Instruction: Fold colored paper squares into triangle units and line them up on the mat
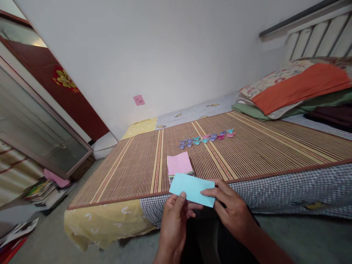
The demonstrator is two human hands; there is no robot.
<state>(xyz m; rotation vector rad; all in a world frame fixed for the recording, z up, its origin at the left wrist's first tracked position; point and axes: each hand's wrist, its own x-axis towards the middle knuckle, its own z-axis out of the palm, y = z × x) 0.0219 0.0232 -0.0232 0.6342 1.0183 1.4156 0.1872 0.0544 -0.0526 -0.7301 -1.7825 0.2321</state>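
A light blue rectangle of paper [189,185] is held between my two hands over the front edge of the bed. My left hand [176,216] pinches its lower left part, thumb on top and fingers underneath. At the right end, my right hand [233,205] grips the paper, with fingers lying on its face and the thumb below. Just behind it on the mat lies a stack of coloured paper [180,163], pink sheet uppermost. Farther back, several small folded paper pieces [205,140] in purple, blue and pink form two rows.
A striped bamboo mat [137,165] covers the bed. Folded bedding [299,86] is piled at the right, near a radiator [321,36]. A pink note [139,100] is stuck to the wall. Books [41,192] lie at the left.
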